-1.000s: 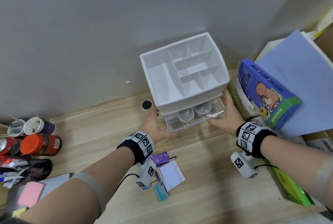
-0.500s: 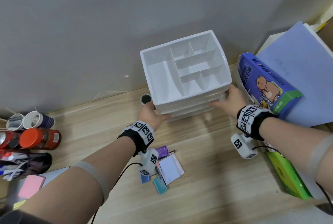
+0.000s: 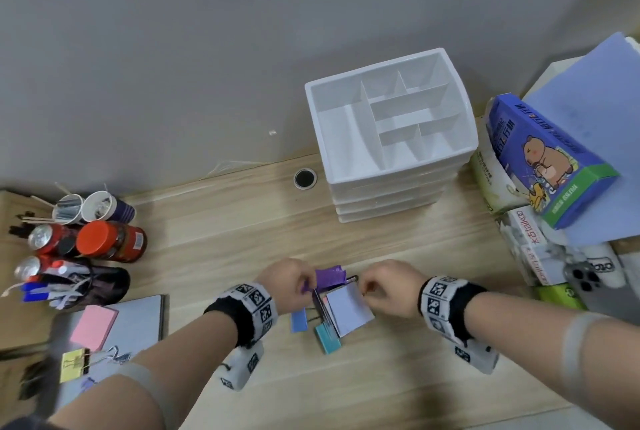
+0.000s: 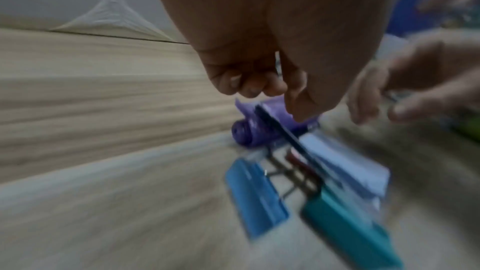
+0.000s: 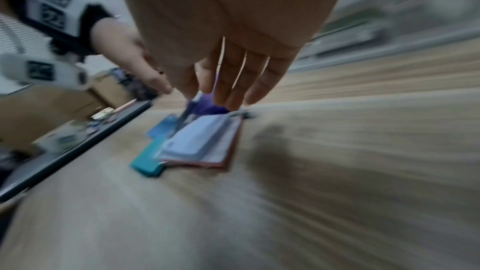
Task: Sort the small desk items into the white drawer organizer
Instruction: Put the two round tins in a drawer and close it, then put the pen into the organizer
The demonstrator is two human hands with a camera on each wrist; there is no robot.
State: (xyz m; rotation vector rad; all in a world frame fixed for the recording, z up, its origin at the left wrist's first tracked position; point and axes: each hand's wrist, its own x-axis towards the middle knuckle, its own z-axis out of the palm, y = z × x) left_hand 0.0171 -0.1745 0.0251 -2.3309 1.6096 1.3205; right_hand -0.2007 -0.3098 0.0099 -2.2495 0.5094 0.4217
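Note:
The white drawer organizer [image 3: 391, 131] stands against the wall with its drawers closed and its top compartments bare. Nearer me lies a small pile: a purple roll [image 3: 329, 276] [image 4: 249, 132], a pale note pad [image 3: 348, 308] [image 5: 197, 141], a blue clip [image 3: 299, 320] [image 4: 254, 194] and a teal clip [image 3: 327, 339] [image 5: 146, 163]. My left hand [image 3: 294, 286] [image 4: 272, 98] pinches the purple roll, thumb on top and fingers curled at its flap. My right hand [image 3: 377, 287] [image 5: 223, 93] reaches down with straight fingers to the pad's far edge. Both wrist views are blurred.
Paper cups [image 3: 90, 208], cans, an orange-lidded jar [image 3: 110, 239] and a pen pouch [image 3: 69, 284] crowd the left edge, beside a pink sticky pad [image 3: 93, 325] and a yellow clip [image 3: 74, 364]. A blue box [image 3: 547, 159], tissue packs and a phone [image 3: 585, 277] fill the right. The desk grommet [image 3: 304, 178] sits left of the organizer.
Both hands pushed the open drawer with the round tins shut, let go of the organizer and drew back to the pile of items near me.

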